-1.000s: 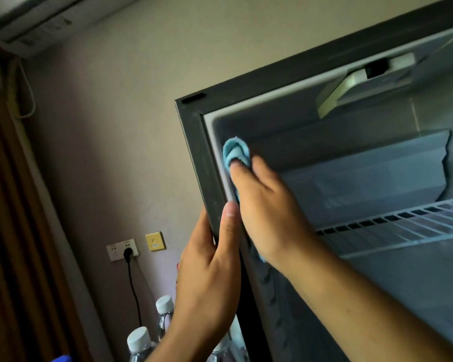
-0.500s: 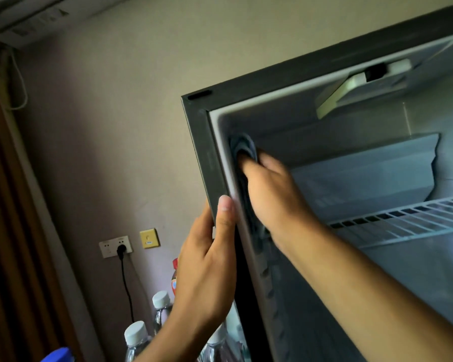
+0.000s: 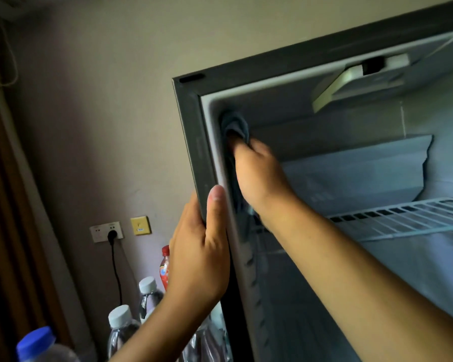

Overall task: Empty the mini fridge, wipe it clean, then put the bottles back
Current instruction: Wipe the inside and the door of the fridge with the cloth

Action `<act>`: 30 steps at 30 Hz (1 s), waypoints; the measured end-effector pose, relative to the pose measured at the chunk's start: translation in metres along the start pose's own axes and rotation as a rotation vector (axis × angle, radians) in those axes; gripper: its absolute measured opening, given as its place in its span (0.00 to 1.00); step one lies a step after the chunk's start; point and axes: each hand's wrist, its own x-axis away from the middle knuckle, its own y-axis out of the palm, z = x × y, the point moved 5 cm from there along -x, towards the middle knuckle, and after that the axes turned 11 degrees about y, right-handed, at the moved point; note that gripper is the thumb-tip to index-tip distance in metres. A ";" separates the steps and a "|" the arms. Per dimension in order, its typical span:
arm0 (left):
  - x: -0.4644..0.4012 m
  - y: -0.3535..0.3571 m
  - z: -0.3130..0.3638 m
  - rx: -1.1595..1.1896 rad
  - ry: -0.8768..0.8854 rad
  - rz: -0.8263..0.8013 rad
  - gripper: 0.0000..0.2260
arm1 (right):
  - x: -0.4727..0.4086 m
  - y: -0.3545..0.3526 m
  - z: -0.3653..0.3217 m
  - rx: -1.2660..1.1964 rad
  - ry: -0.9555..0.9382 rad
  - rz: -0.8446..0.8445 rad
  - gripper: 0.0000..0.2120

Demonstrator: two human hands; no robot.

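Observation:
The mini fridge [image 3: 191, 131] stands open, its dark frame filling the right of the view. My left hand [image 3: 202, 252] grips the fridge's left front edge, thumb on the inner gasket. Inside, my right hand [image 3: 259, 173] holds a blue cloth [image 3: 236, 124] and presses it against the upper left inner wall near the top corner. A wire shelf [image 3: 403, 218] crosses the interior below my right forearm. Several bottles stand outside at the lower left: white-capped ones [image 3: 120, 327], a blue-capped one [image 3: 37, 343] and a red-capped one [image 3: 165, 267].
A wall socket with a black plug [image 3: 107, 231] and a yellow switch plate [image 3: 140, 225] sit on the wall to the left. A brown curtain [image 3: 8, 231] hangs at the far left. A thermostat housing [image 3: 358, 79] is fixed to the fridge ceiling.
My right hand has carried the cloth from the front gasket edge deeper onto the left inner wall. My left hand keeps its grip on the frame. More bottles show at the lower left.

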 end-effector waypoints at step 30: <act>0.016 -0.009 0.019 -0.135 -0.326 -0.053 0.18 | 0.024 0.006 0.028 -0.236 0.185 -0.079 0.27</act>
